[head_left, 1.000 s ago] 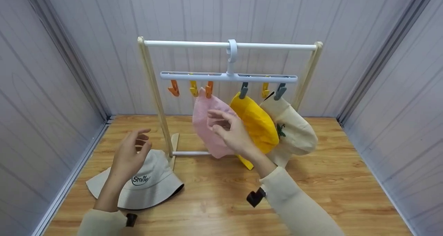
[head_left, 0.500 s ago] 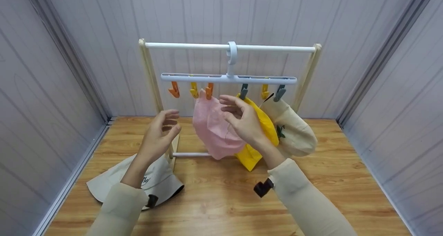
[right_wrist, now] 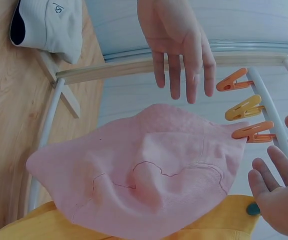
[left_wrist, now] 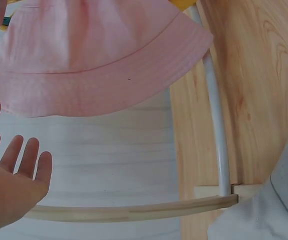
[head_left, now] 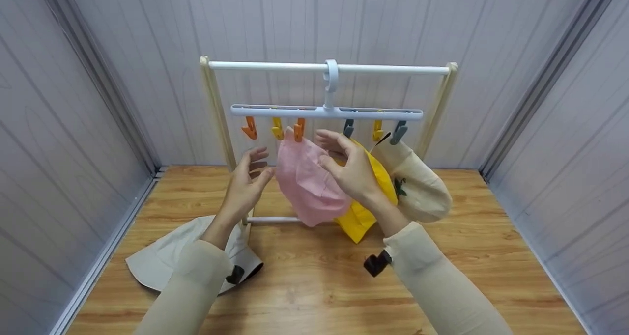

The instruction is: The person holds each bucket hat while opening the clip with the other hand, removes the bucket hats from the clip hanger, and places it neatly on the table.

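A pink bucket hat hangs by its brim from an orange clip on a pale hanger. My left hand is just left of this hat, holding nothing, its fingers relaxed and pointing up to the right. My right hand, also holding nothing, is in front of the hat's right side and overlaps the yellow hat in the head view. Farther right, a cream hat with a green print hangs from a grey clip.
A light grey bucket hat lies on the wooden floor at the left, partly behind my left sleeve. An orange clip and two yellow ones hold nothing. The hanger hooks over a white rail between wooden posts.
My left hand has risen and moved right from over the grey hat to beside the pink one. My right hand has shifted up and right.
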Demonstrator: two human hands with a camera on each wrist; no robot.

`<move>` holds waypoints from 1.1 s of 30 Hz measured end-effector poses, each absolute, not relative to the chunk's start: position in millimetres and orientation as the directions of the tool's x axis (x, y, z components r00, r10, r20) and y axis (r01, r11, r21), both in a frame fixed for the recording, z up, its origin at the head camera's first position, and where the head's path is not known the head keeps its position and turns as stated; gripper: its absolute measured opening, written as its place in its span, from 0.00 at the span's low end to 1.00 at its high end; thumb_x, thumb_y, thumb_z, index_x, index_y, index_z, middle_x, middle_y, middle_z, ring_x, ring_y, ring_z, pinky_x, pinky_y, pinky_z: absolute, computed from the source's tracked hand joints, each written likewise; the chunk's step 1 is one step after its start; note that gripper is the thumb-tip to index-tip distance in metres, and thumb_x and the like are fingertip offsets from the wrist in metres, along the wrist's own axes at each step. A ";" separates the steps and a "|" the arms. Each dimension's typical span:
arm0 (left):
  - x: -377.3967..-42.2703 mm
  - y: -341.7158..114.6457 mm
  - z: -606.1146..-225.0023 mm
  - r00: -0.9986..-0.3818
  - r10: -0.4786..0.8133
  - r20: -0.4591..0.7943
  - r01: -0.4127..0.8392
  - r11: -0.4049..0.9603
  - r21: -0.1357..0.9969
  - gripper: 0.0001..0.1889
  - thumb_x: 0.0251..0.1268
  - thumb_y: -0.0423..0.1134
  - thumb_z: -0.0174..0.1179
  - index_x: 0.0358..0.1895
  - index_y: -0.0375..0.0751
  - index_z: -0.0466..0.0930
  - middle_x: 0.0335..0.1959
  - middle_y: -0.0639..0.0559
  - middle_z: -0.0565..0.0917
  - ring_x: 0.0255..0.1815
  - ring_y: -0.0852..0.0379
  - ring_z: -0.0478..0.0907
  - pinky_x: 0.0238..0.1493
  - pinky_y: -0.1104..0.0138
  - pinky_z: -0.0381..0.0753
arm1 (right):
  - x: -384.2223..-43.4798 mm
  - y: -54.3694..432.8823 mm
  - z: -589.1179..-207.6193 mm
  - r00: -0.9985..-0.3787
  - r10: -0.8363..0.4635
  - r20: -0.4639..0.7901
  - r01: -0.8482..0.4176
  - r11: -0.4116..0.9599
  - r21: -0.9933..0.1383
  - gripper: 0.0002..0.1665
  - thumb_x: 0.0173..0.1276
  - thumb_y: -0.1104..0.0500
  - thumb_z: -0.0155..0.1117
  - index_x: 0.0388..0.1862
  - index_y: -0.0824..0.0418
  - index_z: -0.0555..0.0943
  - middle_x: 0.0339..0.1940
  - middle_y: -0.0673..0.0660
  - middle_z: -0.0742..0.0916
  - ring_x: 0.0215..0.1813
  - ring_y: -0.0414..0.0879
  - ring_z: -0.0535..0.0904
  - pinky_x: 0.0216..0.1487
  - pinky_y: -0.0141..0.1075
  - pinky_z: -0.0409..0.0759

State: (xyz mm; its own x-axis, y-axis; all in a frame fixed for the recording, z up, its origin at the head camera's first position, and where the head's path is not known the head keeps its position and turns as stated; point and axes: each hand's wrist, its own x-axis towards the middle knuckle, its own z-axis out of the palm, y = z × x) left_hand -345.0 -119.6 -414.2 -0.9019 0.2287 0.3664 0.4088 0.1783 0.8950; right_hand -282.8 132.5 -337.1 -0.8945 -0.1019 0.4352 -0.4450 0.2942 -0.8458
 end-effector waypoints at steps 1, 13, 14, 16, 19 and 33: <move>-346.4 -117.5 -415.0 -0.902 0.225 0.367 0.408 0.175 0.896 0.27 0.79 0.33 0.61 0.77 0.41 0.67 0.71 0.42 0.76 0.70 0.42 0.74 0.74 0.48 0.71 | -283.0 132.7 -336.9 -0.893 -0.105 0.438 -0.448 0.295 -0.844 0.28 0.77 0.67 0.64 0.74 0.60 0.77 0.68 0.61 0.83 0.69 0.56 0.80 0.74 0.44 0.75; -356.8 -92.4 -417.0 -0.894 0.272 0.356 0.399 0.124 0.909 0.30 0.83 0.42 0.58 0.82 0.47 0.62 0.76 0.43 0.73 0.76 0.45 0.70 0.78 0.47 0.65 | -282.1 135.6 -337.3 -0.896 -0.095 0.434 -0.441 0.295 -0.848 0.28 0.77 0.67 0.64 0.75 0.60 0.76 0.69 0.55 0.83 0.72 0.57 0.78 0.76 0.46 0.73; -357.2 -91.5 -417.3 -0.893 0.271 0.360 0.401 0.112 0.909 0.29 0.84 0.42 0.58 0.82 0.48 0.62 0.75 0.43 0.74 0.76 0.46 0.70 0.77 0.48 0.66 | -282.2 135.4 -337.4 -0.895 -0.094 0.436 -0.443 0.295 -0.847 0.28 0.77 0.67 0.64 0.74 0.60 0.76 0.68 0.55 0.84 0.71 0.57 0.78 0.76 0.46 0.73; -357.1 -90.4 -418.3 -0.889 0.269 0.370 0.405 0.089 0.910 0.29 0.84 0.40 0.57 0.81 0.48 0.62 0.74 0.42 0.75 0.75 0.46 0.72 0.77 0.49 0.67 | -282.2 134.8 -337.7 -0.894 -0.095 0.438 -0.445 0.292 -0.846 0.28 0.77 0.67 0.64 0.75 0.61 0.76 0.68 0.56 0.84 0.71 0.56 0.78 0.76 0.46 0.73; -356.8 -88.9 -419.9 -0.888 0.262 0.378 0.407 0.062 0.911 0.29 0.83 0.39 0.58 0.81 0.47 0.63 0.71 0.40 0.77 0.73 0.45 0.74 0.75 0.50 0.71 | -281.9 134.4 -338.0 -0.895 -0.100 0.434 -0.444 0.293 -0.847 0.29 0.77 0.67 0.64 0.75 0.61 0.76 0.68 0.55 0.84 0.71 0.55 0.78 0.76 0.45 0.72; -348.7 -85.0 -426.3 -0.899 0.208 0.386 0.414 0.114 0.903 0.24 0.83 0.34 0.57 0.76 0.49 0.70 0.55 0.40 0.83 0.53 0.45 0.82 0.57 0.57 0.82 | -278.9 138.7 -338.3 -0.908 -0.093 0.408 -0.416 0.301 -0.858 0.29 0.78 0.66 0.63 0.75 0.60 0.75 0.69 0.55 0.83 0.70 0.48 0.79 0.76 0.44 0.73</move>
